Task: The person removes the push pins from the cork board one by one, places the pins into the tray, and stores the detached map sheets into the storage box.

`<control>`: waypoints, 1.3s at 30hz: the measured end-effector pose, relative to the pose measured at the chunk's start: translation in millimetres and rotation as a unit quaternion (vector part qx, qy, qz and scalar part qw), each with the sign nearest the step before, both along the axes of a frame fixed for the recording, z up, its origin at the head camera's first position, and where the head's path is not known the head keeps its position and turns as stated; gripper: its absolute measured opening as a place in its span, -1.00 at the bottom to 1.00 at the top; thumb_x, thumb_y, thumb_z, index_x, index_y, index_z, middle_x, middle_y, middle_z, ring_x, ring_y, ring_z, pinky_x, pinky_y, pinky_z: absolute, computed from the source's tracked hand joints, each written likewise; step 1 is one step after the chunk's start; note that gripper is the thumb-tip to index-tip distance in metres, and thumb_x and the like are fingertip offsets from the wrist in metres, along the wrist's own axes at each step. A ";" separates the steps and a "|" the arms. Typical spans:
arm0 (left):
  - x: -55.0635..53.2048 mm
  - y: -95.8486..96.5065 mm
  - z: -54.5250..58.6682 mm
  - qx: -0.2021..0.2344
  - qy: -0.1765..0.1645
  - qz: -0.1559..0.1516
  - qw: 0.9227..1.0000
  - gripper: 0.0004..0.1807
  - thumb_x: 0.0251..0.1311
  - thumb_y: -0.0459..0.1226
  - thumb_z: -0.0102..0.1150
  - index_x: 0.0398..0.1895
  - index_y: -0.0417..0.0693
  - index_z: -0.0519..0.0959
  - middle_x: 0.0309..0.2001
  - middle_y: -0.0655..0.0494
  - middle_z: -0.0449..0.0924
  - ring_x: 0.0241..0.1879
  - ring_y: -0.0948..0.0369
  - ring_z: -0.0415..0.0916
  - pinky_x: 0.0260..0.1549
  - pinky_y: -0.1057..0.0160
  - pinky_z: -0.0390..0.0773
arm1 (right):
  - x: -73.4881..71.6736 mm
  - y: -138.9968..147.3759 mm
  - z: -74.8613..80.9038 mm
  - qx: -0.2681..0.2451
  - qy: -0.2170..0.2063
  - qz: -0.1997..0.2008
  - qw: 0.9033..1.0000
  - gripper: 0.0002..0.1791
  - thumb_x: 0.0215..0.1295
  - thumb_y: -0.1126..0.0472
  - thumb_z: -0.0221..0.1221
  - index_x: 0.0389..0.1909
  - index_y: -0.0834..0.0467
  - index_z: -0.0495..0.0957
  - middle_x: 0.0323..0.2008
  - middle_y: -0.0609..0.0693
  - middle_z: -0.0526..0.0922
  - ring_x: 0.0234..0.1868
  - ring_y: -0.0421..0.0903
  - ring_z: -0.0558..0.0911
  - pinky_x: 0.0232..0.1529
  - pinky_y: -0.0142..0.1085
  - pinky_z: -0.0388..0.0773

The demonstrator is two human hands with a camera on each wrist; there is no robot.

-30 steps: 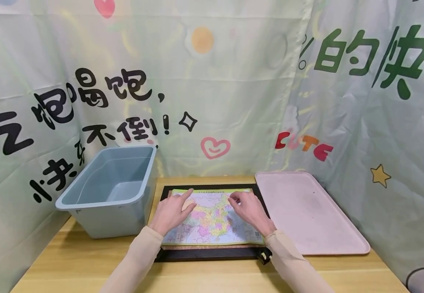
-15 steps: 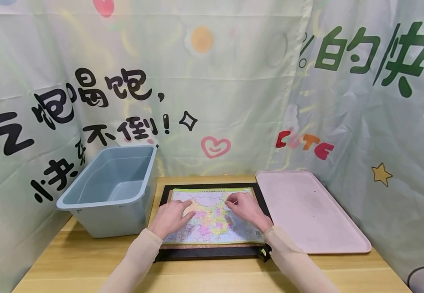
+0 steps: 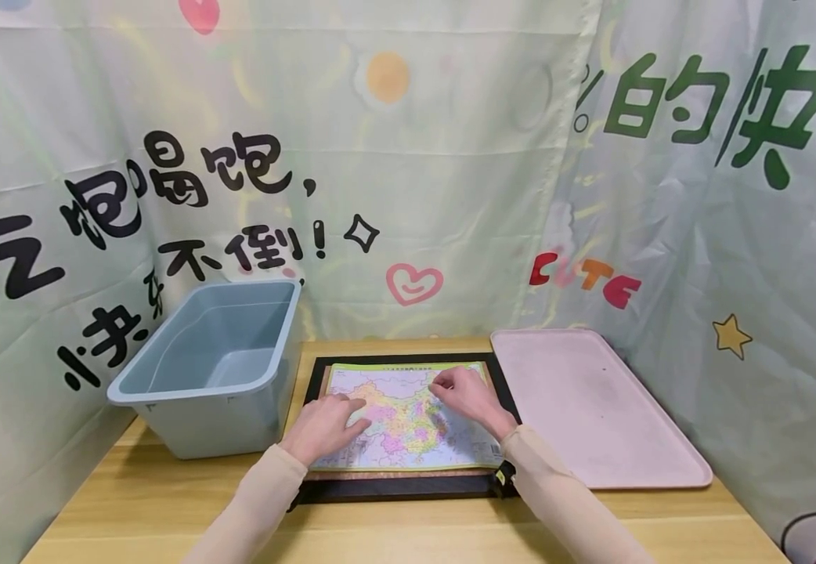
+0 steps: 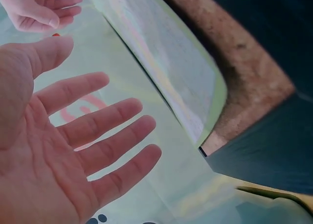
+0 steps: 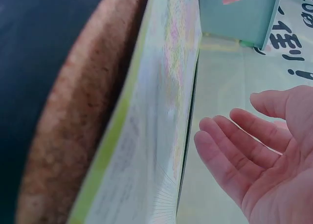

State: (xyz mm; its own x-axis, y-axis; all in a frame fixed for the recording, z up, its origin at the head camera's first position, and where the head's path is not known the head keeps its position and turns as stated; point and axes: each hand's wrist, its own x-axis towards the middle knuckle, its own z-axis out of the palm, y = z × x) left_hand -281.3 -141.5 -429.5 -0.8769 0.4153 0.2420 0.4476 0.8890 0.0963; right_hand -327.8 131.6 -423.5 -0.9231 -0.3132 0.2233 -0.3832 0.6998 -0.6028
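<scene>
A printed colour map [image 3: 408,427] with a yellow-green border lies on a cork board [image 3: 443,474] that sits within a black frame [image 3: 397,491]. Over the map's left side hovers my left hand [image 3: 325,427], palm down; in the left wrist view its fingers are spread, straight and holding nothing. My right hand [image 3: 470,394] is over the map's upper right. The right wrist view shows its fingers slightly bent, the thumb apart from them and nothing between. There the map [image 5: 156,111] appears edge-on, its edge raised off the cork [image 5: 78,101].
At the left stands a light-blue plastic tub [image 3: 256,399] with nothing seen inside. A flat pink tray [image 3: 605,423] lies at the right beside the frame. Wood-look table [image 3: 394,536] shows in front; a printed curtain [image 3: 450,196] hangs behind and on both sides.
My left hand has drawn back toward the lower left, baring more of the map. The right hand has shifted slightly left. The map, tub and tray stay put.
</scene>
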 end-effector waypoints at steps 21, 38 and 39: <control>20.2 -9.5 -8.7 -0.007 -0.182 -0.023 0.983 -0.37 0.29 0.10 0.15 0.37 0.08 0.42 0.38 -0.30 0.28 0.38 -0.24 0.23 0.20 -0.31 0.32 | -10.5 -4.2 -0.5 -0.077 -0.088 0.035 0.993 -0.70 0.43 0.12 0.12 -0.11 0.25 0.69 -0.25 0.20 0.73 -0.32 0.13 0.69 -0.42 -0.27 0.57; 23.1 -26.6 -20.1 -0.034 -0.163 -0.060 0.984 -0.28 0.27 0.32 -0.06 0.43 0.28 0.34 0.47 -0.18 0.18 0.46 -0.24 0.09 0.28 -0.36 0.13 | -30.4 -14.2 -6.3 -0.087 -0.105 0.016 0.991 -0.74 0.40 0.22 0.14 -0.02 0.27 0.65 -0.14 0.15 0.72 -0.40 0.05 0.61 -0.39 -0.29 0.50; 23.1 -28.0 -20.9 -0.032 -0.163 -0.062 0.984 -0.28 0.27 0.34 -0.09 0.43 0.30 0.34 0.47 -0.17 0.18 0.46 -0.24 0.08 0.28 -0.37 0.12 | -32.4 -14.7 -7.4 -0.089 -0.107 0.014 0.990 -0.74 0.40 0.24 0.15 -0.02 0.27 0.65 -0.12 0.14 0.72 -0.39 0.01 0.61 -0.37 -0.28 0.52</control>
